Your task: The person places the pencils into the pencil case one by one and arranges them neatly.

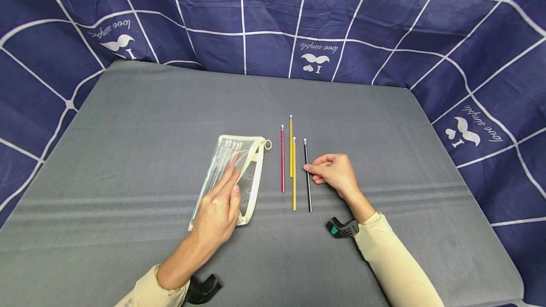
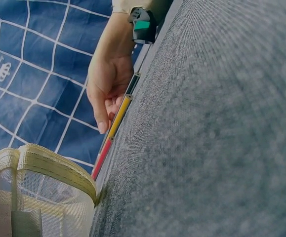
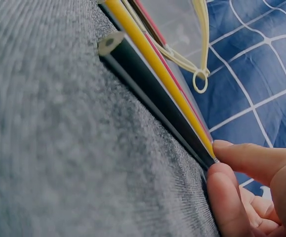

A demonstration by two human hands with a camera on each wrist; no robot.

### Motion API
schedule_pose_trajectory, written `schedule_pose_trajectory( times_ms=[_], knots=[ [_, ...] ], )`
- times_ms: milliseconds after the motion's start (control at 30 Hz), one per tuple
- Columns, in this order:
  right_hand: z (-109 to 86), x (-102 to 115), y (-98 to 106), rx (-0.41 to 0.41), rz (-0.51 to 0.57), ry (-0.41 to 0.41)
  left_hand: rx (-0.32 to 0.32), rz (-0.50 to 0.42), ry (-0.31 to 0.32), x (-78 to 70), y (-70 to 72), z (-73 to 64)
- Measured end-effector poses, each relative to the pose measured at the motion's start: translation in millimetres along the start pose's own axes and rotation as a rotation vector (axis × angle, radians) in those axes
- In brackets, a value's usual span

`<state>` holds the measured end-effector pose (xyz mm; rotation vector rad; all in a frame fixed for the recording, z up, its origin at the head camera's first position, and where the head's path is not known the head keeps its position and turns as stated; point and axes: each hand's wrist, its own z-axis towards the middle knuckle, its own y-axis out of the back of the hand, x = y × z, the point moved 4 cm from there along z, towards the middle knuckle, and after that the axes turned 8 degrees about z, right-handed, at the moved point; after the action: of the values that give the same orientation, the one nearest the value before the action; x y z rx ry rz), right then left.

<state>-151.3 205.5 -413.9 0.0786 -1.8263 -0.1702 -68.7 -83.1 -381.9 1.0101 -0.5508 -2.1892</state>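
Note:
A clear zip pencil pouch with pale yellow edging lies left of centre, several pencils inside. My left hand holds its top layer at the open zip edge, thumb on the near side; the other fingertips are partly hidden. In the left wrist view the pouch mouth gapes upward. My right hand pinches a black pencil between thumb and index finger; it lies along the table. In the right wrist view the unsharpened end of that black pencil points away from the fingertips.
Left of the black pencil lie two yellow pencils, overlapping lengthwise, and a red pencil nearest the pouch. All rest on a grey cloth-covered table. A blue checked curtain surrounds its far side and flanks.

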Motion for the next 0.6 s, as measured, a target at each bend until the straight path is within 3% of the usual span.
schedule_pose_trajectory(
  times_ms=[333, 600],
  knots=[
    [0.8, 2.2, -2.6, -0.020, -0.137, 0.003, 0.005, 0.004, 0.007, 0.7, -1.1, -1.0],
    [-1.7, 5.1, -3.3, 0.005, -0.121, 0.003, 0.007, -0.005, 0.009, -0.2, -2.2, -0.4]
  ],
)
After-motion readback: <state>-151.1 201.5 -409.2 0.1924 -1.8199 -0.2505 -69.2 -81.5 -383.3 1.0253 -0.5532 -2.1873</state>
